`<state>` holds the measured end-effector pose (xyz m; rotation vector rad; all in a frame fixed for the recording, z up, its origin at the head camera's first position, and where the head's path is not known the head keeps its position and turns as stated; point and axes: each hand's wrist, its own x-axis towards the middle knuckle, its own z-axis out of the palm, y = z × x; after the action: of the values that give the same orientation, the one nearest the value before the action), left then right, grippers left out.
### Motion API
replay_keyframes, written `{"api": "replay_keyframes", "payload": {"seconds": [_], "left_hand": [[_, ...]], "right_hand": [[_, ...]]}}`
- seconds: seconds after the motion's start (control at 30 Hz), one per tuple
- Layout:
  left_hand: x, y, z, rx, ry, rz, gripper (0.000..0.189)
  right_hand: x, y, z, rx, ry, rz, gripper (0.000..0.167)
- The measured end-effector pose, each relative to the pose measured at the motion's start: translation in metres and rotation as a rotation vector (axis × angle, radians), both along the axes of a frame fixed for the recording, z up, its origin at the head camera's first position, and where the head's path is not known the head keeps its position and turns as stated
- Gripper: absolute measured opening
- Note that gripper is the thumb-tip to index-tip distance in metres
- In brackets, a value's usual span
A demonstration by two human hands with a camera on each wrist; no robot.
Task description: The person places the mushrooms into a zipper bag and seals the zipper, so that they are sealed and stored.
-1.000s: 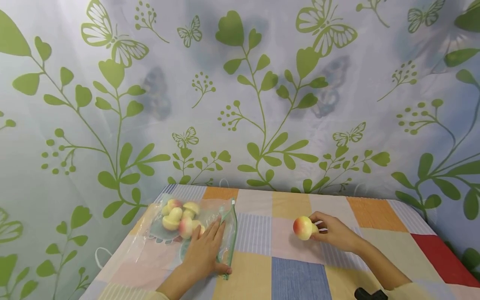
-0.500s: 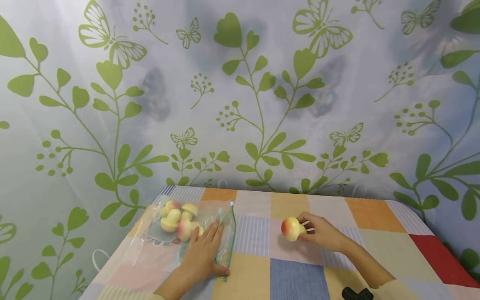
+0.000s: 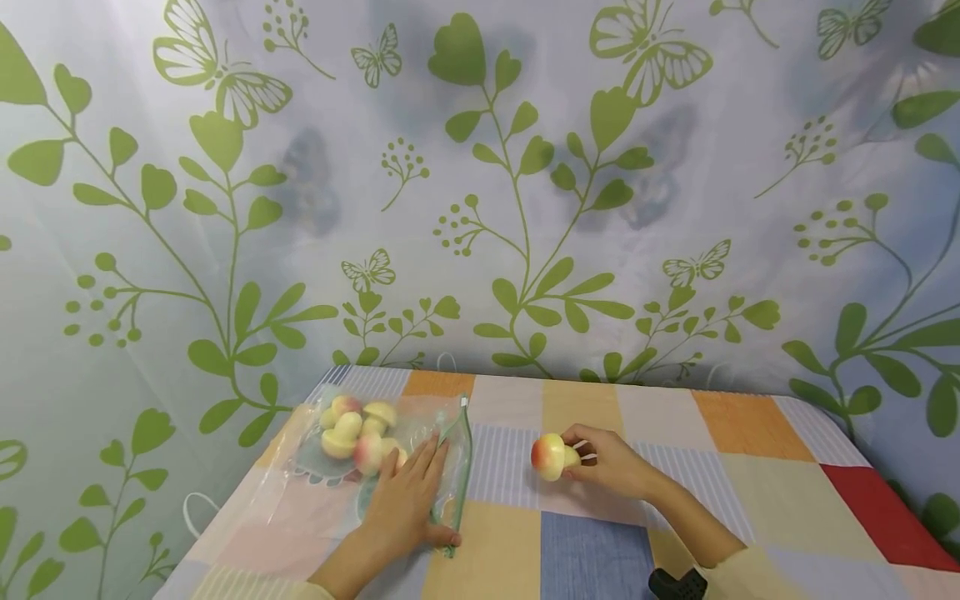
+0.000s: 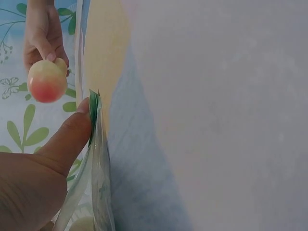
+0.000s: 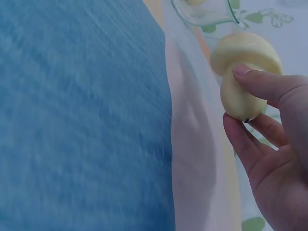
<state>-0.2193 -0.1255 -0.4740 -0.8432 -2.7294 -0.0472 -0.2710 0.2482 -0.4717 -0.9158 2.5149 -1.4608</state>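
Observation:
In the head view my right hand [image 3: 613, 463] pinches a toy mushroom [image 3: 550, 457] by its pale yellow stem, its cap flushed red and turned left. Thumb and fingers grip the stem in the right wrist view, where the mushroom [image 5: 245, 79] shows its cap's underside. My left hand [image 3: 405, 510] rests with straight, spread fingers on a clear zip bag [image 3: 423, 410]. Its thumb [image 4: 72, 137] touches the green zip edge [image 4: 95, 113] in the left wrist view. Several similar mushrooms [image 3: 347, 435] lie inside the bag, one partly hidden by my fingers.
A patchwork cloth [image 3: 592, 550] covers the table. Behind it hangs a pale curtain [image 3: 420, 317] printed with green leaves and butterflies. A black device [image 3: 678, 583] sits at my right wrist. A white loop [image 3: 197, 515] sticks out by the table's left edge.
My right hand has moved left with the toy mushroom, closer to the bag's zip edge. The left hand stays in place on the bag.

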Motion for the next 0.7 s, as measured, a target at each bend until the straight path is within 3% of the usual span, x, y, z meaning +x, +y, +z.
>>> {"api": "replay_keyframes", "payload": {"seconds": [0.7], "left_hand": [[-0.001, 0.001, 0.002, 0.007, -0.009, -0.003, 0.136]], "right_hand": [[-0.02, -0.06, -0.009, -0.013, 0.027, 0.049, 0.038]]}}
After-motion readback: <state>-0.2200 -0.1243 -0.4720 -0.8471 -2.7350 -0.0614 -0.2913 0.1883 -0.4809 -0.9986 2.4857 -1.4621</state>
